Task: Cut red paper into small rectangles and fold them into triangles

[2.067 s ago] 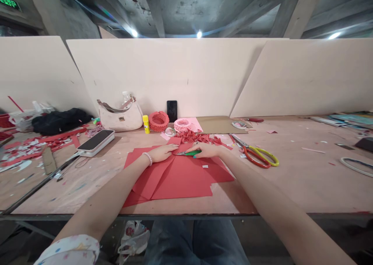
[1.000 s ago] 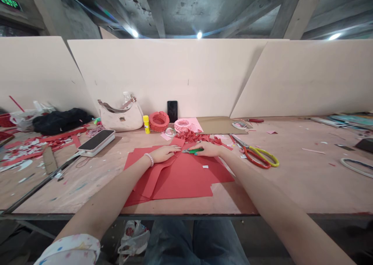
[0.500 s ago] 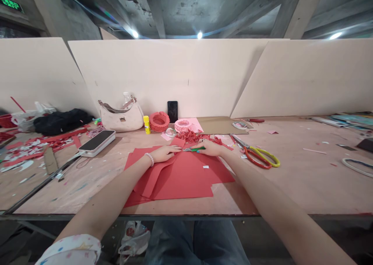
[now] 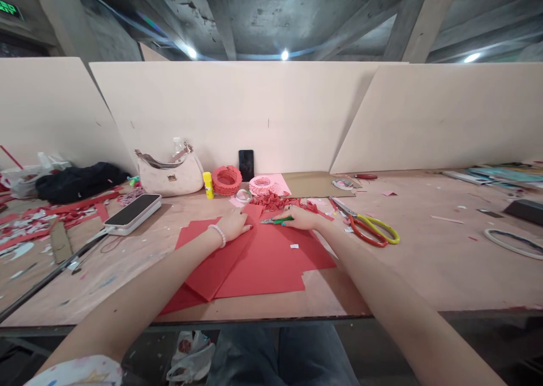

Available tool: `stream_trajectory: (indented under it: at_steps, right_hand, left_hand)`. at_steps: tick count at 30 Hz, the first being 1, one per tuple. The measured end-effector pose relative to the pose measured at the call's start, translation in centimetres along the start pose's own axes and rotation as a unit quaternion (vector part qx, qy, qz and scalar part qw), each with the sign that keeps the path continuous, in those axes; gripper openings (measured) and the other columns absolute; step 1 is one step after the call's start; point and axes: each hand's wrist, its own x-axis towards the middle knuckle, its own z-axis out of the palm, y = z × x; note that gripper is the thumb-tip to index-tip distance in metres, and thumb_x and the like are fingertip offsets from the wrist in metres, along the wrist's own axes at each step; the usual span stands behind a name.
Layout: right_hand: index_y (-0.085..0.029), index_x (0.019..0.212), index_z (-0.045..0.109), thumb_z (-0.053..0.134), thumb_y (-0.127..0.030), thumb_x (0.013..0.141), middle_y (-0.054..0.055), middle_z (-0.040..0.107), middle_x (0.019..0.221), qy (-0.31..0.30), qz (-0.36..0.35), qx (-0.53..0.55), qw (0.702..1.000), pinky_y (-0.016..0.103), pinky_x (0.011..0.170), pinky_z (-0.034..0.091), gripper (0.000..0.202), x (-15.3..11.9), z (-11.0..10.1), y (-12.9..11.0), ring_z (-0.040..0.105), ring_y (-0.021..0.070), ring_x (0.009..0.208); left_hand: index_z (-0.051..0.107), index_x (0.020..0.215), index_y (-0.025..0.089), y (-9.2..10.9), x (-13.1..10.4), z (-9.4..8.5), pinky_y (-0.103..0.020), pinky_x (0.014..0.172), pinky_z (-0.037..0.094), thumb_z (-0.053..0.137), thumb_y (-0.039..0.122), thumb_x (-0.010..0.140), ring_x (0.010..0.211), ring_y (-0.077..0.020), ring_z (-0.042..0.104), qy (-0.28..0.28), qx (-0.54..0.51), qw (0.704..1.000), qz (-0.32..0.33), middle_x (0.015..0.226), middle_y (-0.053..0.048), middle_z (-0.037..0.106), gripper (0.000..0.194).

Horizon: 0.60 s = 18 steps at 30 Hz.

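My left hand (image 4: pixel 229 227) lies on a loose piece of red paper (image 4: pixel 216 270), its fingers spread over the upper part and the thumb near the right edge. Under that piece, larger red sheets (image 4: pixel 263 273) overlap in a stack. Beside the stack's far edge, my right hand (image 4: pixel 302 218) is closed around a green-handled utility knife (image 4: pixel 282 220), the metal tip pointing left toward my left hand. A small white scrap (image 4: pixel 294 246) rests on the red sheets. Crumpled red paper strips (image 4: pixel 275 201) lie just beyond both hands.
Large scissors (image 4: pixel 373 230) with red and yellow handles lie right of my right hand. Farther back are a glue stick (image 4: pixel 208 185), a red paper ring (image 4: pixel 226 180), a pink ring (image 4: pixel 261 185), a phone (image 4: pixel 246 165) and a handbag (image 4: pixel 169 176). A white device (image 4: pixel 133 215) sits left.
The loose red paper under my left hand has swung left and toward me, and now lies flatter. My left hand has shifted slightly left. My right hand still holds the knife. The view has shifted slightly.
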Motion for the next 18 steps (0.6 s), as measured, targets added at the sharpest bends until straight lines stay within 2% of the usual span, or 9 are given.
stream_trajectory:
  at_steps: [3,6,8,14,18]
  right_hand:
    - [-0.030,0.117,0.053,0.041,-0.017,0.081,-0.004,0.057,0.116,-0.006,-0.004,0.001,1.000,0.025,0.077,0.045,0.040,0.1,0.0,-0.2,0.059,0.0170,0.090]
    - [-0.029,0.116,0.054,0.044,-0.017,0.080,-0.004,0.058,0.116,-0.022,-0.020,0.003,1.000,0.024,0.081,0.043,0.039,0.5,0.0,-0.5,0.057,0.0161,0.095]
    - [-0.028,0.115,0.055,0.044,-0.018,0.080,-0.004,0.059,0.114,-0.035,-0.031,0.005,0.999,0.023,0.082,0.042,0.038,0.7,-0.1,-0.9,0.057,0.0156,0.097]
    - [-0.030,0.116,0.054,0.049,-0.017,0.077,-0.003,0.061,0.112,-0.050,-0.029,-0.017,0.998,0.023,0.076,0.044,0.041,0.3,0.0,-2.3,0.060,0.0162,0.089]
    - [-0.030,0.118,0.052,0.053,-0.019,0.074,0.000,0.061,0.112,-0.044,-0.009,-0.040,0.998,0.024,0.074,0.044,0.046,-1.1,0.8,-3.6,0.059,0.0189,0.089]
  left_hand:
    - [0.058,0.091,0.009,0.5,-0.4,-0.1,-0.045,0.090,0.035,0.040,0.031,0.082,0.104,-0.0323,0.048,-0.001,0.005,1.000,0.006,0.114,-0.019,0.049,0.029]
    - [0.056,0.100,0.012,0.8,-0.9,-0.7,-0.038,0.100,0.027,0.040,0.025,0.082,0.120,-0.0266,0.034,-0.007,-0.001,0.999,0.042,0.130,-0.013,0.039,0.027]
    - [0.053,0.107,0.013,0.7,-1.2,-1.0,-0.034,0.104,0.021,0.038,0.021,0.082,0.126,-0.0220,0.025,-0.016,-0.007,0.998,0.061,0.134,-0.010,0.036,0.031]
    - [0.039,0.126,0.016,-0.3,-2.1,-0.8,-0.032,0.104,0.024,0.034,0.013,0.080,0.125,-0.0186,0.029,-0.053,-0.035,0.996,0.066,0.136,-0.006,0.034,0.046]
    - [0.037,0.128,0.014,0.0,-2.4,-0.4,-0.032,0.104,0.024,0.031,0.012,0.081,0.126,-0.0190,0.027,-0.059,-0.056,0.994,0.069,0.137,-0.007,0.032,0.048]
